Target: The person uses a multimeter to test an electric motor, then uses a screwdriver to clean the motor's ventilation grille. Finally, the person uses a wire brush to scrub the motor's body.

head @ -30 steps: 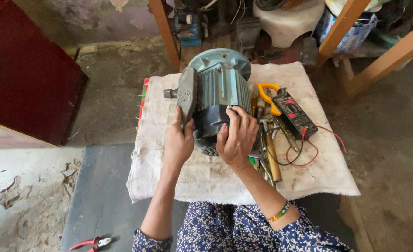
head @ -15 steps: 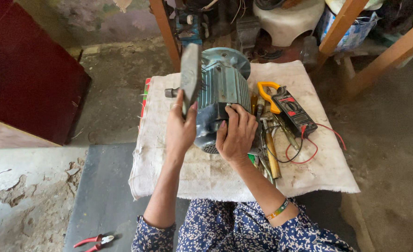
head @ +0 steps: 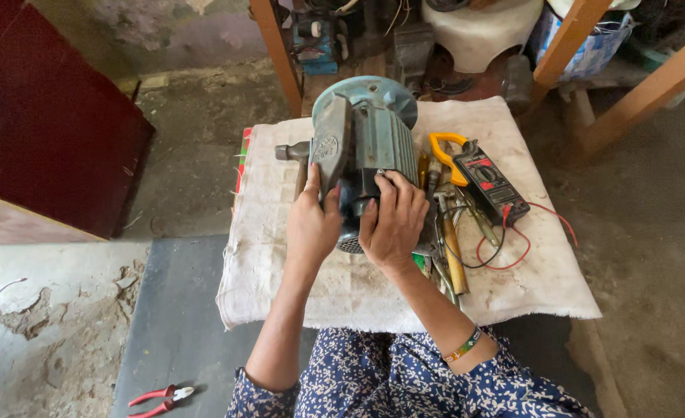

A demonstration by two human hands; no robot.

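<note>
Grey floor mat (head: pixel 180 325) underfoot, cracked concrete (head: pixel 40 317) at left, dark red panel (head: pixel 40 108) leaning upper left. Wooden legs (head: pixel 276 50) at top w/ workshop clutter behind.

White cloth (head: pixel 296 271) spread over low surface, centre frame. On it, blue-green electric motor (head: pixel 381 135), lying w/ round end bell toward top of frame, finned body along cloth, approx. centre of cloth. Grey terminal-box cover (head: pixel 331 147) on motor's left flank, seen edge-on. Shaft stub or hammer head (head: pixel 290 152) poking out left of that cover; cannot tell which.

Left hand (head: pixel 311 224) against near-left end of motor, palm on housing, fingers closed together, thumb up along cover edge. Right hand (head: pixel 395 220) on near-right end, fingers spread & curled over top of housing, fingertips (head: pixel 389 179) pressing casing. Both hands gripping motor between them.

Just right of motor: clamp meter (head: pixel 485 178), red & black body w/ yellow jaws, red & black leads (head: pixel 505 248) looping on cloth. Between meter & right hand, bundle of screwdrivers & hand tools (head: pixel 450 248), yellowish handles, partly under wrist.

Green-orange bangle (head: pixel 464 345) on right forearm. Blue floral garment (head: pixel 404 387) at bottom edge. Red-handled pliers (head: pixel 160 399) on floor, bottom left, well apart from cloth.
</note>
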